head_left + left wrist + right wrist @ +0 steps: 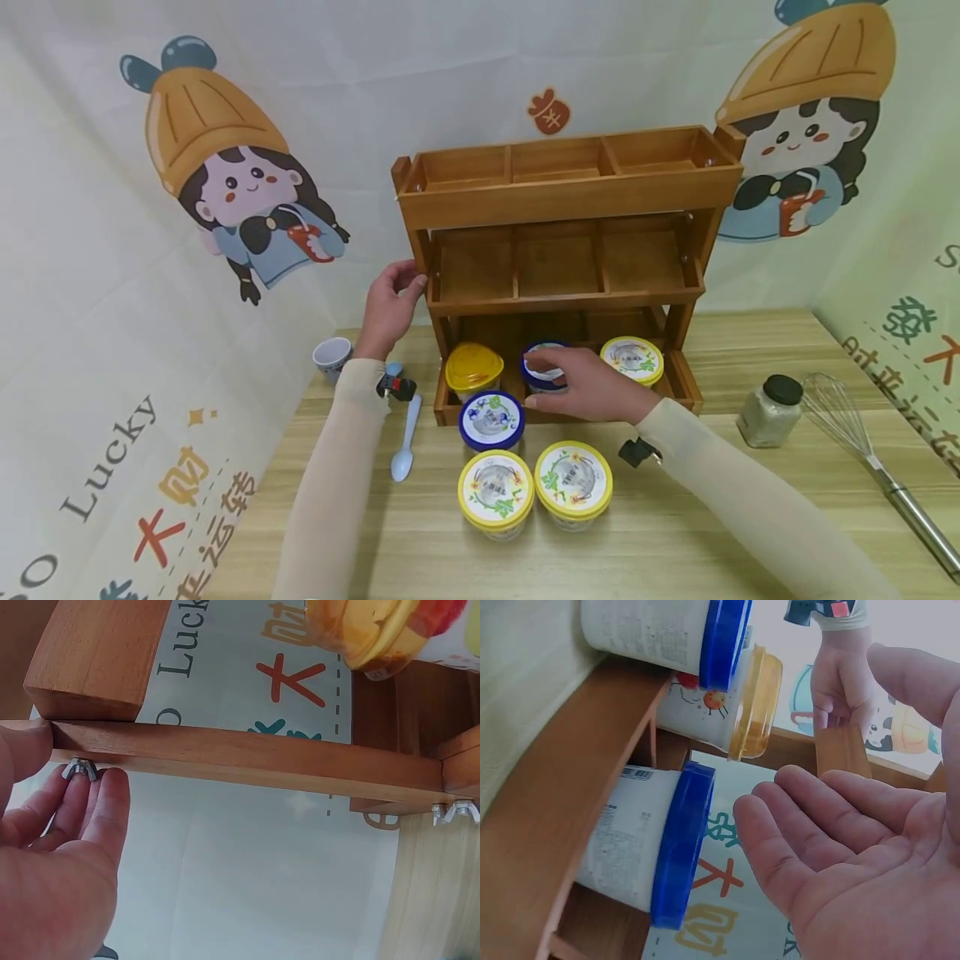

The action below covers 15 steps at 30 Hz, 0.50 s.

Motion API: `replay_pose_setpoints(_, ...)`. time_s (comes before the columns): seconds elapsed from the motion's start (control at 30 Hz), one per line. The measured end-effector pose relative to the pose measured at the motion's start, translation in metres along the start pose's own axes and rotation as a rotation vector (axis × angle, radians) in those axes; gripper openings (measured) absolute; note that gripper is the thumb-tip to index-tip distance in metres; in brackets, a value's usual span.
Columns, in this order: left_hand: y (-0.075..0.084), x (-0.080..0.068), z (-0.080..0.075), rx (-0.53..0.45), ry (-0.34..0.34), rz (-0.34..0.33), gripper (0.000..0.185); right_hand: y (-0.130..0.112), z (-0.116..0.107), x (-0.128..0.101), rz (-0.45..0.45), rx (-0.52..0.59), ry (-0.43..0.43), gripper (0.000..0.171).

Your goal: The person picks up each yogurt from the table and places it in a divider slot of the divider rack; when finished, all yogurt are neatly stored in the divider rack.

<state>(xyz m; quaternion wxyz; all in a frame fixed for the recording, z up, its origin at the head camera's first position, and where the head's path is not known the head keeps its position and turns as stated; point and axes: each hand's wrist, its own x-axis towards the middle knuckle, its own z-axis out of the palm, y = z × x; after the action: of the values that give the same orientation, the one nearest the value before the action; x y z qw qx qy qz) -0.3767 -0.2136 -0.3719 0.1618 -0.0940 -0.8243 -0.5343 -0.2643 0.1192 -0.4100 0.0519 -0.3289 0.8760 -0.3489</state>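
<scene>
- Head view: the left hand [390,304] rests against the left upright of the wooden rack [570,196], thumb and fingers lying on the post at the middle shelf, steadying rather than clasping. The right hand [588,392] hovers with relaxed, nearly straight fingers over the blue-lidded cup [542,367] that sits in the middle compartment of the rack's bottom tier. The cup lies just under and ahead of the fingertips, its axis upright. A yellow-domed cup [474,368] stands to the left of that hand, a yellow-lidded cup [632,358] to its right. Nearer the person, outside the rack, stand a second blue-lidded cup [491,419] and two more yellow-lidded cups [496,490].
- Left wrist view: the left hand [52,847] is loosely spread, its fingertips [109,796] touching the rack's rail [247,754] beside a wing nut [79,770]; it holds nothing.
- Right wrist view: the right hand [855,840] is spread palm-open and empty, fingers straight. The blue-lidded cup [656,844] lies just beyond the fingertips, lid facing the palm, apart from the fingers. The right hand is far the nearer to it.
</scene>
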Motion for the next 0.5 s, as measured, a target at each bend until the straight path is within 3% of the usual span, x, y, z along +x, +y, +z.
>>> replay_pose_setpoints(0.5, -0.002, 0.004, 0.001, 0.004, -0.017, 0.019, 0.046, 0.016, 0.005, -0.048, 0.046, 0.002, 0.029, 0.064)
